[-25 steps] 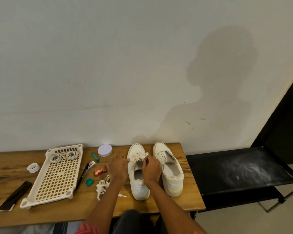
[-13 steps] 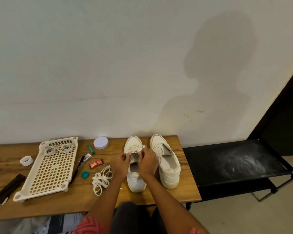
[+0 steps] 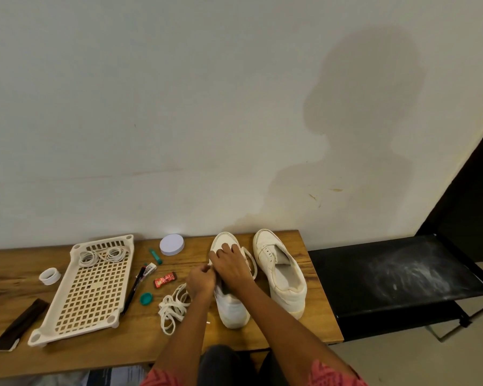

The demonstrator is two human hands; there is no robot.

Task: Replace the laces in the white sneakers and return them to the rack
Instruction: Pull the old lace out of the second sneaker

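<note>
On the wooden tabletop (image 3: 313,334), both hands work the left white sneaker (image 3: 230,307): the left hand (image 3: 200,281) pinches its lace, the right hand (image 3: 230,267) curls over the tongue, beside the second sneaker (image 3: 280,273) and loose laces (image 3: 173,306).

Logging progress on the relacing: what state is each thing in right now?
Left sneaker: upright, both hands on its lacing.
Right sneaker: upright, unlaced.
Loose laces: heaped on table.
Left hand: pinching lace.
Right hand: resting on the eyelets.
Rack: empty.
</note>
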